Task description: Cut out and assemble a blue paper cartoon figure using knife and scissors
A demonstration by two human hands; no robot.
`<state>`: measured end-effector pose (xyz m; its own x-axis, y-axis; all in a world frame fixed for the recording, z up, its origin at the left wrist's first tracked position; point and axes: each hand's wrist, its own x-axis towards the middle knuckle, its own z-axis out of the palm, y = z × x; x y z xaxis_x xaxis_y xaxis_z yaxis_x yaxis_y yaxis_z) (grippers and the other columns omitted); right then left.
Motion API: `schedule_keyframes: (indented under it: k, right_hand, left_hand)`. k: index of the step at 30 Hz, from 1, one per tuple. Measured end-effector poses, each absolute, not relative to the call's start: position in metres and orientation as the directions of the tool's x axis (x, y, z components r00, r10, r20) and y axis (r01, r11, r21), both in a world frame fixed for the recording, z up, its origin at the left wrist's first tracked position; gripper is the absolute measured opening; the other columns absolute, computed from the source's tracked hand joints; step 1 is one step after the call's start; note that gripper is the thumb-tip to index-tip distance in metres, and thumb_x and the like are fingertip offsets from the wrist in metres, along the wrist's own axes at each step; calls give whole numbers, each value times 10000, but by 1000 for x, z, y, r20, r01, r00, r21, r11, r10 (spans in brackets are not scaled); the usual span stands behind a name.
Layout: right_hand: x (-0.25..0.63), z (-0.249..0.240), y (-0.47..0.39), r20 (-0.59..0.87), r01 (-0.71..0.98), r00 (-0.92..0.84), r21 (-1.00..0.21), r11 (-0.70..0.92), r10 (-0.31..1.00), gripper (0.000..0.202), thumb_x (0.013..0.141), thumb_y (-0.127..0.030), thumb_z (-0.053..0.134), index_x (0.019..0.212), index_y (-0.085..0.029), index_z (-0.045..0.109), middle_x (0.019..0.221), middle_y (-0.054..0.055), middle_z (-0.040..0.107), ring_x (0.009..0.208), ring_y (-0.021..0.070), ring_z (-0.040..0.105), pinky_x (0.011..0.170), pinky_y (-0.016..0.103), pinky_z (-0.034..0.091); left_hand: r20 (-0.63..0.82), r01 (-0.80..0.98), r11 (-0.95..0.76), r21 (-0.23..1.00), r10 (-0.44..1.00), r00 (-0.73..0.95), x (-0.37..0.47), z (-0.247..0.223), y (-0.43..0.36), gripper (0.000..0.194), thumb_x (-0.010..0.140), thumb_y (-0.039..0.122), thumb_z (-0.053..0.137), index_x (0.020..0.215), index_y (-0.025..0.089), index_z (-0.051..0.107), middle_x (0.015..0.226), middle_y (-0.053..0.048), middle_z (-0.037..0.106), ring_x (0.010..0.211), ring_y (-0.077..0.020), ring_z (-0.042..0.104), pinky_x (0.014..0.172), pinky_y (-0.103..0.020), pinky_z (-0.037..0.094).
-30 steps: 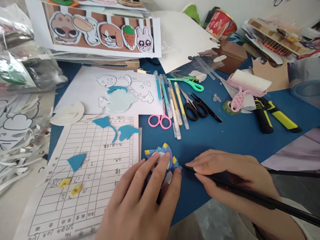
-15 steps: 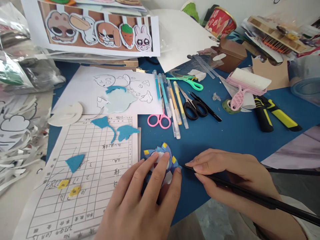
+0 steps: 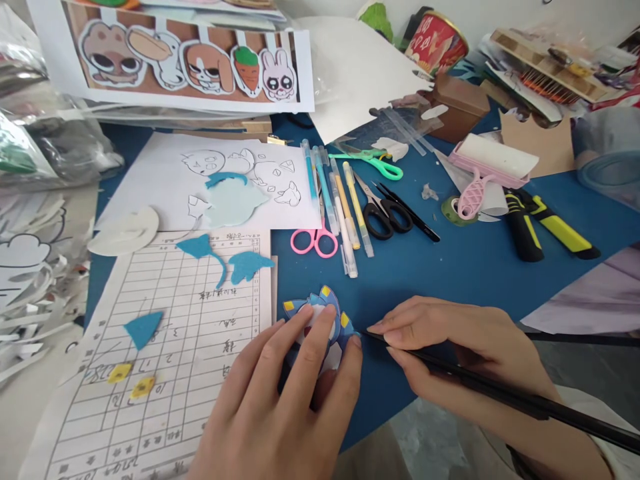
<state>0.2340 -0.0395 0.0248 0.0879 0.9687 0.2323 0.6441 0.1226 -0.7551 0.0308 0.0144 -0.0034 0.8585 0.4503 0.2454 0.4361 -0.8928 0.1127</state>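
Note:
My left hand [image 3: 295, 380] lies palm down with its fingers spread over a blue cartoon-character cutout [image 3: 344, 328], holding it against the blue table. The cutout has yellow-tipped ears and a white face; the fingers cover much of it. Pinched in my right hand [image 3: 440, 353] is a slim black pen-like tool [image 3: 480, 383]. Its thin tip meets or nearly touches the cutout's right edge, close to my left fingertip. Left of the hands, blue felt pieces [image 3: 249, 267] and small yellow pieces [image 3: 143, 387] rest on a printed form [image 3: 193, 353].
Behind the hands lie pink-handled scissors [image 3: 314, 242], several markers [image 3: 350, 207], black scissors [image 3: 383, 217] and black tweezers [image 3: 415, 217]. A pink lint roller [image 3: 493, 167] and yellow-black pliers [image 3: 560, 227] are to the right. A sheet with drawings [image 3: 165, 173] lies further back.
The view has shifted slightly, so the table items appear a little further left. Both hands keep nearly the same pose, the black tool still at the cutout's right edge.

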Motion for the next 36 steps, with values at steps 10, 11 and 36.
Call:
schedule_keyframes:
  k: [10,11,36]
  right_hand:
    - [233,27,-39,251,663,68,-734,144,966,260,717,0,592,778,-253,610,746,8,774,702,129,746,649,149,585]
    - [233,27,-39,249,666,71,-733,139,966,256,716,-5,595,774,-254,609,745,4,774,702,129,746,647,147,585]
    - [231,25,-40,294,724,43,-668,172,955,238,747,-20,559,788,-254,567,747,-10,762,750,85,739,692,102,569]
  left_hand:
    - [264,438,-890,123,455,851,29,-4,14,393,1006,161,305,1274,276,567,1396,-74,570,1230,-275,546,905,-436,488]
    - [266,435,-892,119,451,852,29,-3,14,391,1006,161,308,1276,277,566,1397,-74,569,1230,-275,546,902,-436,489]
    - [268,457,-878,147,479,836,32,-5,14,358,1019,202,302,1260,292,551,1391,-50,574,1234,-252,534,938,-413,426]
